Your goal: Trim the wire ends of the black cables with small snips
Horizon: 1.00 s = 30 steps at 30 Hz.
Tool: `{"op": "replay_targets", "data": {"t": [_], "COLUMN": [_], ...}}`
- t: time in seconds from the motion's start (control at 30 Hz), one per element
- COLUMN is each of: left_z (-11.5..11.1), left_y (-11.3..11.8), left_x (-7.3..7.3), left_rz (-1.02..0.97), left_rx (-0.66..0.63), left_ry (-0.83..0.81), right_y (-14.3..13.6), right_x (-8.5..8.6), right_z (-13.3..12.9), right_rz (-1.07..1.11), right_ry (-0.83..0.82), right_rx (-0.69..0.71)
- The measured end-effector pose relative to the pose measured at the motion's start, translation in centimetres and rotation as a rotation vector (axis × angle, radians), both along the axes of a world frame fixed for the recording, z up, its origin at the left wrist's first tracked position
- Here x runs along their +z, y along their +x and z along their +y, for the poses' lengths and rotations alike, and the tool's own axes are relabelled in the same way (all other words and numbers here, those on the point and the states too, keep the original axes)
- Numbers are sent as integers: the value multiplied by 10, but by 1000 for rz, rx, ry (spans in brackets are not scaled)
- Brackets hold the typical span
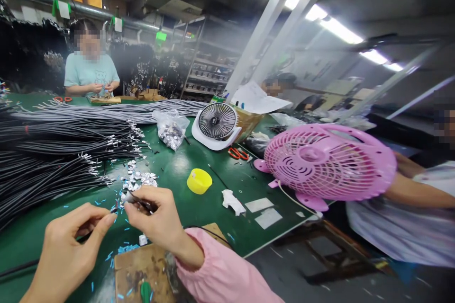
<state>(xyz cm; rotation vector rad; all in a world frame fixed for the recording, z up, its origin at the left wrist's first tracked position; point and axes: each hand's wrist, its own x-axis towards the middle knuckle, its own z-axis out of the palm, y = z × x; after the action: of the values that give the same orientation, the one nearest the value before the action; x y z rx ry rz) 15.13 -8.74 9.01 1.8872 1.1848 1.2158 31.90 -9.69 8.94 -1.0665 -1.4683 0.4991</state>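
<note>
My left hand (pixel 76 239) is closed on a black cable (pixel 21 267), whose stripped end pokes out at the fingertips. Close by on the right, my right hand (pixel 158 215) is closed around a thin dark tool (pixel 145 204), mostly hidden in the palm, so its kind is unclear. A silvery bit shows at the right fingertips; I cannot tell whether it is held. Behind the hands lie scraps of foil (pixel 137 175) and small blue sleeve pieces (pixel 128 248). A worn wooden block (pixel 133 270) with a green knob sits below the right hand.
Bundles of black cables (pixel 64 170) and grey cables (pixel 106 112) cover the left side. A yellow tape roll (pixel 199 181), orange-handled scissors (pixel 238 153), a plastic bag (pixel 172 128), a white fan (pixel 216 123) and a pink fan (pixel 327 163) stand beyond. Co-workers sit across and at right.
</note>
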Motion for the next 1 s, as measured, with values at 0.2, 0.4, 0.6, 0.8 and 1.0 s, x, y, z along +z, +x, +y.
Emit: {"op": "replay_targets", "data": {"t": [0.2,0.4,0.6,0.8,1.0], "left_z": [3,6,3,6,8], "left_y": [-1,-3,1,4,0], "left_x": [-7,-13,-10,10,10], "left_rz": [17,47,57,23,57], "left_rx": [-38,-44,-20,-38,-93], "left_ry": [151,177,101,130,91], "right_y": [2,4,5,6,1], "right_x": [-5,-12,-19,-22,-4], "right_z": [0,-1,-1,1,-2], "right_rz": [-98,-244,-157,-5,1], "right_ry": [125,173,89,-128,-83], "right_rx": [-29,-73,-35,184,34]}}
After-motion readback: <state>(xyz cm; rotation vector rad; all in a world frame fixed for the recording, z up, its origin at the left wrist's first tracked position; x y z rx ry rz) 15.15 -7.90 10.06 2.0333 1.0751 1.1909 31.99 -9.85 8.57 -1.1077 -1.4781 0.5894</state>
